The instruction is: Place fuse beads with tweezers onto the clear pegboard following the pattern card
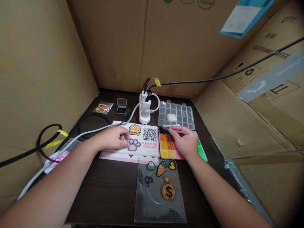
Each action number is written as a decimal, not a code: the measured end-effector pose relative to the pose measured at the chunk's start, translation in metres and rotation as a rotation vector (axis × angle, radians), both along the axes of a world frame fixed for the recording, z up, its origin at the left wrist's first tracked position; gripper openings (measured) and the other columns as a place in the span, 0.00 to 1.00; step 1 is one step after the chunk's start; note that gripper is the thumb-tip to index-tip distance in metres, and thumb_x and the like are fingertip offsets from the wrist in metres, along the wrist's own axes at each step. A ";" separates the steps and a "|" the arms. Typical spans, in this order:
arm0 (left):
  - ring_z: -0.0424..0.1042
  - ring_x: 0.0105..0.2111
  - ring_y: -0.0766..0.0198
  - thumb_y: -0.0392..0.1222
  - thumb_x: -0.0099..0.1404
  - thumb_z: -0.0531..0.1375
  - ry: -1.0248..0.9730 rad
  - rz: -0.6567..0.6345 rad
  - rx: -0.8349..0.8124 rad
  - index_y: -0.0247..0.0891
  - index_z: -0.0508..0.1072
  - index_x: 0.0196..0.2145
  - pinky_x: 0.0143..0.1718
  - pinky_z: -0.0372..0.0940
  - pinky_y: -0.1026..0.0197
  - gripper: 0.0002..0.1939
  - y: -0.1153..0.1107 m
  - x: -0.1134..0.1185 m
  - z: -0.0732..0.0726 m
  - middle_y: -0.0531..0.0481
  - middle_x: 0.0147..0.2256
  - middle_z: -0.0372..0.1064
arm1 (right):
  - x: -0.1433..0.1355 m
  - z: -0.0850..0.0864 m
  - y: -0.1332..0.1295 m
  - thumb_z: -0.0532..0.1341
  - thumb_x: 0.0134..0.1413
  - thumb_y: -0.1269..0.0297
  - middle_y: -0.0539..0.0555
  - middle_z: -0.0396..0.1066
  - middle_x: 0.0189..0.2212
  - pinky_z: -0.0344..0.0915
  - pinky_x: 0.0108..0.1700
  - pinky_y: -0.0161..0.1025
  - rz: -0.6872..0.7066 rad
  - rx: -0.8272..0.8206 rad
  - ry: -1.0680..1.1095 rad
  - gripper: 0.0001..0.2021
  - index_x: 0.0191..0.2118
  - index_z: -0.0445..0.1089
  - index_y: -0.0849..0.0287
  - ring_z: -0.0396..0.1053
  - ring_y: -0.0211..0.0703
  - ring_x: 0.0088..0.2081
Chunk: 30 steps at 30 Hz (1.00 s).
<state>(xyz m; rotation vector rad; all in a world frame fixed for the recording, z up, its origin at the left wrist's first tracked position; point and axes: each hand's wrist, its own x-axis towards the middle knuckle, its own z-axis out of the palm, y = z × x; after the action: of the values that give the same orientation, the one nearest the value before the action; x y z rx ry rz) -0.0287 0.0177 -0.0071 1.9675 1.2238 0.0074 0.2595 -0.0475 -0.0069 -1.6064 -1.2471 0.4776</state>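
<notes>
My right hand grips pink tweezers, their tips over the black beads in a back-left compartment of the bead box. Orange, yellow, pink and green beads fill other compartments; the hand hides part of the box. My left hand hovers at or rests on the printed pattern sheet, fingers loosely curled and thumb apart, nothing seen between them. A burger and a pink paw show on the sheet. Nearer me lies a clear pegboard bearing a bead carrot, a duck, a money bag and a small black outline.
The box's clear lid lies folded back, a white piece on it. A white power strip with cables stands behind the sheet. A small case and a bag of rings lie back left. Cardboard walls surround the table.
</notes>
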 end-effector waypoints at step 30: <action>0.65 0.23 0.66 0.50 0.52 0.63 -0.004 -0.008 -0.004 0.40 0.72 0.33 0.25 0.54 0.63 0.14 0.001 0.000 0.000 0.55 0.23 0.67 | 0.001 -0.001 0.000 0.71 0.44 0.57 0.58 0.81 0.31 0.76 0.44 0.49 -0.003 0.000 0.150 0.11 0.30 0.78 0.59 0.79 0.49 0.35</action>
<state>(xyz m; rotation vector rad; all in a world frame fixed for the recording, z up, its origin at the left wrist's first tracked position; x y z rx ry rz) -0.0288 0.0184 -0.0067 1.9678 1.2123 0.0054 0.2602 -0.0471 -0.0083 -1.5426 -1.1318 0.5858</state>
